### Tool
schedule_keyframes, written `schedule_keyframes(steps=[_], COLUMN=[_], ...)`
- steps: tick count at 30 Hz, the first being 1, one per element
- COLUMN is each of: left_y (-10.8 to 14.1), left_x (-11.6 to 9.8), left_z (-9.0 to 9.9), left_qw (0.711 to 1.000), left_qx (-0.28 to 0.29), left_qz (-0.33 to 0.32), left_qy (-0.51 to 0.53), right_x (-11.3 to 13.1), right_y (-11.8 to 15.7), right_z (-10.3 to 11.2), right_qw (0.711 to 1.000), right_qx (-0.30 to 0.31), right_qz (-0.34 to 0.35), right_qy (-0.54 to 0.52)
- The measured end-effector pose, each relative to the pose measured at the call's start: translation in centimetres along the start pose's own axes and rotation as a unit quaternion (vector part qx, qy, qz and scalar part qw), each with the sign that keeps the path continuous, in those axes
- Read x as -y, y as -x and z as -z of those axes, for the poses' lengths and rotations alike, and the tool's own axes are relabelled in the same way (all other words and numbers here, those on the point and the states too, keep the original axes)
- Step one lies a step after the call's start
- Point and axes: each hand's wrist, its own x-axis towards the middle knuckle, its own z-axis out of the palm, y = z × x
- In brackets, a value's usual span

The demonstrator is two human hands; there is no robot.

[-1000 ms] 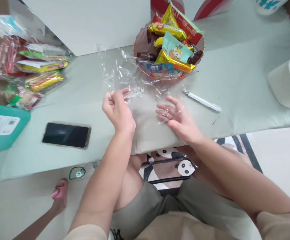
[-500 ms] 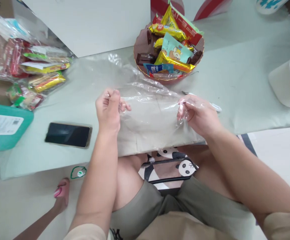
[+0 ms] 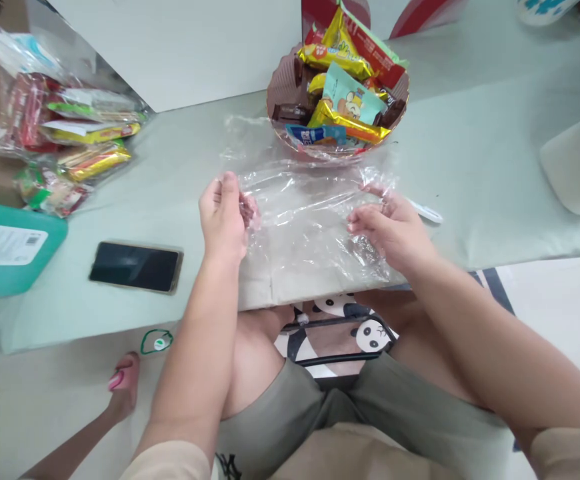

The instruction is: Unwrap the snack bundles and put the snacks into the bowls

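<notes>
A crinkled clear plastic bag [image 3: 300, 213] lies spread between my hands, over the table's near edge. My left hand [image 3: 224, 217] is closed on its left side, thumb on top. My right hand [image 3: 387, 223] has its fingers apart over the bag's right side, touching the film without gripping it. Just beyond the bag stands a brown scalloped bowl [image 3: 276, 87] full of wrapped snacks [image 3: 353, 100]. The handle of a white tool [image 3: 426, 212] shows behind my right hand; its other end is hidden.
Left of my hands, a black phone [image 3: 136, 267] lies on the table [image 3: 190, 147], with a teal container [image 3: 15, 280] and bagged snacks [image 3: 90, 127] beyond. A white bin [image 3: 577, 163] stands right. Another person's foot [image 3: 126, 380] shows below.
My right hand has opened and let go of the bag's right side. The film has slackened and spread toward the bowl and my right hand. My left hand has shifted slightly right.
</notes>
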Motion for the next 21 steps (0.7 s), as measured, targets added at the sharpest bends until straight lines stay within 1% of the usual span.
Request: schedule_keyframes(steps=[4, 6, 8, 9, 12, 13, 14, 16, 18, 21], left_y=[-0.4, -0.7, -1.0, -1.1, -1.1, -1.1, -1.0, -0.8, -0.4, 0.5], left_x=[0.3, 0.6, 0.7, 0.8, 0.5, 0.4, 0.2, -0.1, -0.6, -1.2], left_z=[1.0, 1.8, 2.4, 2.6, 3.0, 3.1, 3.2, 3.5, 3.9, 4.8], left_qw=[0.998, 0.998, 0.998, 0.999, 0.997, 0.993, 0.991, 0.99, 0.992, 0.996], left_qx=[-0.017, -0.017, -0.012, 0.0, 0.068, 0.092, 0.106, 0.108, 0.091, 0.083], left_qz=[-0.023, -0.025, -0.024, -0.014, 0.045, 0.064, 0.078, 0.087, 0.081, 0.026], left_qy=[-0.053, -0.064, -0.05, -0.036, -0.015, -0.021, -0.028, -0.033, -0.024, -0.008], right_x=[0.2, 0.4, 0.5, 0.6, 0.5, 0.5, 0.5, 0.6, 0.7, 1.1], right_y=[-0.5, -0.5, -0.4, -0.3, -0.3, -0.4, -0.5, -0.6, -0.4, 0.7], right_z=[0.9, 1.4, 1.7, 1.8, 1.7, 1.6, 1.6, 1.5, 1.6, 1.9], right_qw=[0.994, 0.99, 0.991, 0.994, 0.999, 0.999, 0.998, 0.995, 0.989, 0.978], right_qx=[-0.072, -0.09, -0.082, -0.065, -0.01, -0.009, -0.02, -0.062, -0.099, -0.128], right_qz=[0.061, 0.079, 0.074, 0.061, 0.008, 0.002, 0.006, 0.036, 0.081, 0.148], right_qy=[0.058, 0.071, 0.07, 0.064, 0.048, 0.049, 0.054, 0.068, 0.077, 0.069])
